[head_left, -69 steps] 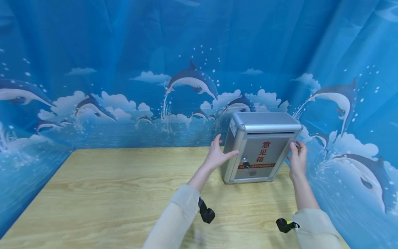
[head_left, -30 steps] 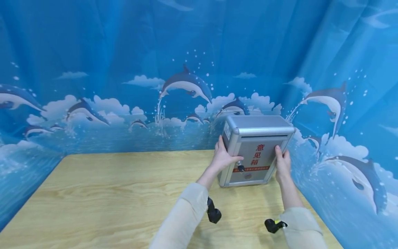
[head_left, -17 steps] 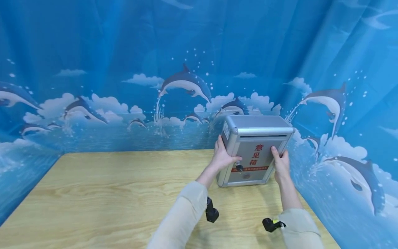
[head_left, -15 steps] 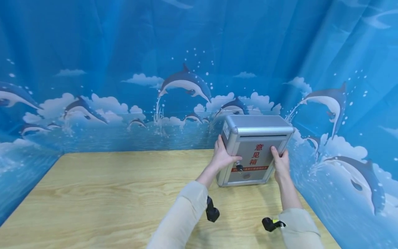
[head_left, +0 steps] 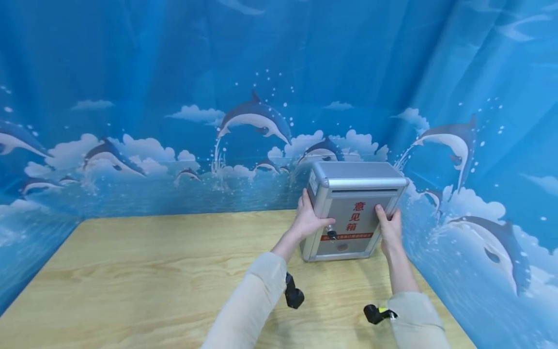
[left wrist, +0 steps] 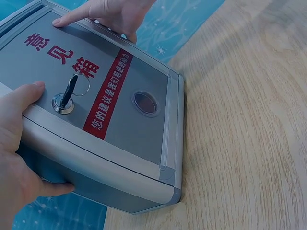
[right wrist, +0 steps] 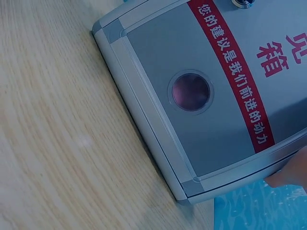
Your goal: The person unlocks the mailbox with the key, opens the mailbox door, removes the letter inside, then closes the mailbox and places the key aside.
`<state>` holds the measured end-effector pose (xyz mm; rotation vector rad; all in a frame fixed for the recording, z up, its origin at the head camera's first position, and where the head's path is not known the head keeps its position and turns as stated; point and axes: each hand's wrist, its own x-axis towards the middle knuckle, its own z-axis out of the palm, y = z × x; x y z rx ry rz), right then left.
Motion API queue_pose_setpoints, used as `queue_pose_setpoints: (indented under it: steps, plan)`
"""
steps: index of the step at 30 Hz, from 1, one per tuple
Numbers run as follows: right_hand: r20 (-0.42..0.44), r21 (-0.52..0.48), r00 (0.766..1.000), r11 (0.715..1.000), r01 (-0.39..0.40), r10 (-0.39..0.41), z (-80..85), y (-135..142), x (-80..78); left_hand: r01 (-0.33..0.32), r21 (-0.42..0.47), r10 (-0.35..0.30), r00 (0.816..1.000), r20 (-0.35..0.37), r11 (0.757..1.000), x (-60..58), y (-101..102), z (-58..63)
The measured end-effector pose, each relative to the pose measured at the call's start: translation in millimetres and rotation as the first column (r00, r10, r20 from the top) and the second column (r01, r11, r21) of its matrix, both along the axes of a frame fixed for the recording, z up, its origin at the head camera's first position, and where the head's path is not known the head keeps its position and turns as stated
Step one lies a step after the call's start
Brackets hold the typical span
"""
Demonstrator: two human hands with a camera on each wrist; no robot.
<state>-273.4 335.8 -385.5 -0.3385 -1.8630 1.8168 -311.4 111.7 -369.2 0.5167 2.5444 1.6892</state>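
An upright silver metal suggestion box (head_left: 348, 213) with red characters stands on the wooden table (head_left: 165, 271), at its back right. My left hand (head_left: 307, 220) grips its left side, thumb on the front near the lock and fingers along the side panel. On the opposite side my right hand (head_left: 390, 228) holds the box, with the thumb pressed to the front and the fingers mostly hidden behind the edge. A key (left wrist: 70, 90) with a ring sits in the lock. Below the red strip is a small round window (right wrist: 191, 92). A slot runs across the upper front.
A blue curtain (head_left: 183, 121) printed with dolphins hangs behind the table and along its right side, close to the box. Black wrist cameras are strapped at both sleeves, the left camera (head_left: 294, 293) and the right camera (head_left: 376, 314) low over the table.
Earlier, both hands were spread around the box, the right one off its side; both then closed onto its sides. Since then the grip looks the same, while the head view has shifted slightly.
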Motion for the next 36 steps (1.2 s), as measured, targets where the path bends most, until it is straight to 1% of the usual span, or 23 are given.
queue_pose_setpoints:
  steps: [7, 10, 16, 20, 24, 30, 36]
  plan:
    - [-0.015, -0.012, 1.000, 1.000, 0.010, -0.010, 2.8, -0.2, 3.1, 0.003, -0.012, -0.003, 1.000, -0.019, 1.000, 0.1, 0.2, 3.0]
    - [-0.025, -0.005, 0.999, 1.000, 0.024, -0.024, 7.0, -1.5, 4.5, 0.009, -0.010, -0.010, 1.000, -0.016, 1.000, 1.5, -1.3, 6.3]
    - [-0.046, -0.007, 0.999, 1.000, 0.012, -0.012, 18.0, -4.0, 8.6, 0.024, -0.008, -0.024, 0.999, -0.026, 1.000, 3.3, -4.5, 14.7]
    - [-0.042, -0.003, 0.999, 1.000, 0.008, -0.009, 26.2, -6.3, 11.9, 0.039, -0.004, -0.039, 0.999, -0.037, 0.999, 3.9, -7.4, 23.5]
    - [-0.060, 0.008, 0.998, 1.000, 0.005, -0.004, 33.7, -9.9, 13.3, 0.050, 0.001, -0.050, 0.998, -0.045, 0.999, 5.8, -12.9, 33.5]
    - [-0.077, 0.026, 0.997, 1.000, -0.003, 0.005, 44.9, -19.6, 16.4, 0.039, -0.003, -0.039, 0.998, -0.042, 0.999, 9.3, -23.6, 47.3]
    - [-0.085, 0.027, 0.996, 1.000, -0.004, 0.006, 56.7, -33.8, 18.7, 0.035, 0.013, -0.035, 0.998, -0.052, 0.999, 12.2, -36.5, 56.7]
